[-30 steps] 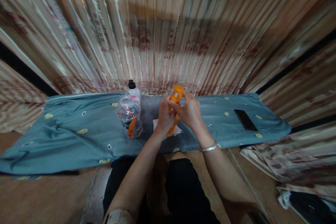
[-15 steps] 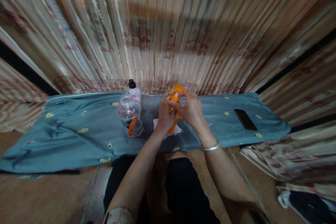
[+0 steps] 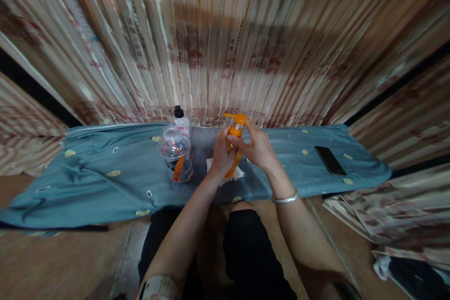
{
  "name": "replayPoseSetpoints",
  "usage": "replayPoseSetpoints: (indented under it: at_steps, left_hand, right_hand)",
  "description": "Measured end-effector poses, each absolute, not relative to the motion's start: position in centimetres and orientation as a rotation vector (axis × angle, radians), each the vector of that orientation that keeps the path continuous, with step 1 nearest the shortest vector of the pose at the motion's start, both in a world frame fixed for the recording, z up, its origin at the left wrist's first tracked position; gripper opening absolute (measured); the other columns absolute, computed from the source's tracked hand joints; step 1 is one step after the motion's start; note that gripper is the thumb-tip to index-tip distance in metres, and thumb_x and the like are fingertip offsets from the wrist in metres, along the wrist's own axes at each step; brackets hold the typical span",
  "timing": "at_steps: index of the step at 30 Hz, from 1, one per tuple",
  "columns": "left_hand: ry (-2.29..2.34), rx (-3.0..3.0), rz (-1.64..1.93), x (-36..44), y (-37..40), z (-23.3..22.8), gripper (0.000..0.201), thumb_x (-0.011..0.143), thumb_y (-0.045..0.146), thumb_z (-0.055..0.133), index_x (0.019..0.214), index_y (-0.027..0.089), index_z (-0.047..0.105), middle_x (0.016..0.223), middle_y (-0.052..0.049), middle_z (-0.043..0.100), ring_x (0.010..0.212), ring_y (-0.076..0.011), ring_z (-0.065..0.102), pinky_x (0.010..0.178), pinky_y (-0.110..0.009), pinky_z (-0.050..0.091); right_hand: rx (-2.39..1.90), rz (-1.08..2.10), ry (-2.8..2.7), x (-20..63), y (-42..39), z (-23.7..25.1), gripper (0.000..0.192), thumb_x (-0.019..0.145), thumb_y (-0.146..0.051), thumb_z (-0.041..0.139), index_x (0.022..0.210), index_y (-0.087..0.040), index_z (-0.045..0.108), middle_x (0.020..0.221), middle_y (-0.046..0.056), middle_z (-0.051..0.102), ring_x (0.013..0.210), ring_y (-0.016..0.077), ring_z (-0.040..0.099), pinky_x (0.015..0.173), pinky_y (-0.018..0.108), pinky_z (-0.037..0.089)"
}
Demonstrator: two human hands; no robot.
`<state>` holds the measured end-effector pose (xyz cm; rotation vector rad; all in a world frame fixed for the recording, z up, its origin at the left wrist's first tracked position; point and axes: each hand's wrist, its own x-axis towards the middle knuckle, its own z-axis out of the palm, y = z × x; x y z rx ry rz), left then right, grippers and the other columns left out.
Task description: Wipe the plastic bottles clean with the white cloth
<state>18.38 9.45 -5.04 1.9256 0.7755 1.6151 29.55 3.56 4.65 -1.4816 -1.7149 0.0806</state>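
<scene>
Head view puts my left hand (image 3: 221, 154) wrapped around the body of the orange pump bottle (image 3: 235, 150), closed on it and keeping it upright. My right hand (image 3: 256, 147) meets it from the other side, fingers pinched on the neck just under the orange pump head (image 3: 239, 117), whose spout points off to my left. A silver bangle (image 3: 284, 199) sits on my right wrist.

The bottle stands on a white tissue (image 3: 213, 165) near the middle of the blue-grey cloth (image 3: 105, 168) that covers the low surface in front of me. Just to the left of my left hand is a clear plastic bottle (image 3: 174, 152) with an orange strip on its near side, and right behind that, touching or nearly so, a white bottle with a black cap (image 3: 180, 119). Well off to my right, a dark phone (image 3: 329, 160) lies flat on the cloth. Striped curtain (image 3: 225, 37) hangs behind it all.
</scene>
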Motion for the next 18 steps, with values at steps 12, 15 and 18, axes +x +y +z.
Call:
replayPoseSetpoints:
  at_steps: [12, 15, 18]
  left_hand:
    - [0.773, 1.870, 1.625, 18.0, 9.1, -5.1, 0.054, 0.093, 0.036, 0.068, 0.142, 0.019, 0.053, 0.135, -0.019, 0.067, 0.128, -0.0332, 0.066, 0.111, -0.052, 0.053]
    - [0.767, 1.856, 1.608, 17.9, 9.0, -5.0, 0.057, 0.093, 0.036, 0.069, 0.144, 0.020, 0.051, 0.135, -0.018, 0.067, 0.127, -0.0331, 0.066, 0.110, -0.052, 0.053]
    - [0.765, 1.857, 1.582, 17.6, 8.9, -5.1, 0.061, 0.092, 0.033, 0.069, 0.148, 0.022, 0.047, 0.138, -0.017, 0.065, 0.130, -0.0328, 0.065, 0.112, -0.052, 0.052]
  right_hand:
    - [-1.474, -0.016, -1.587, 28.4, 3.6, 3.7, 0.034, 0.088, -0.047, 0.080, 0.109, -0.022, 0.071, 0.123, 0.015, 0.076, 0.129, 0.0342, 0.066, 0.113, 0.051, 0.051]
    - [-1.350, 0.121, -1.730, 29.0, 3.6, 3.7, 0.031, 0.094, -0.040, 0.071, 0.119, -0.022, 0.070, 0.130, 0.014, 0.075, 0.126, 0.0301, 0.068, 0.112, 0.048, 0.052]
    - [-1.343, 0.141, -1.728, 29.1, 3.9, 3.5, 0.020, 0.094, -0.037, 0.070, 0.108, -0.023, 0.072, 0.124, 0.012, 0.077, 0.128, 0.0304, 0.068, 0.113, 0.050, 0.051]
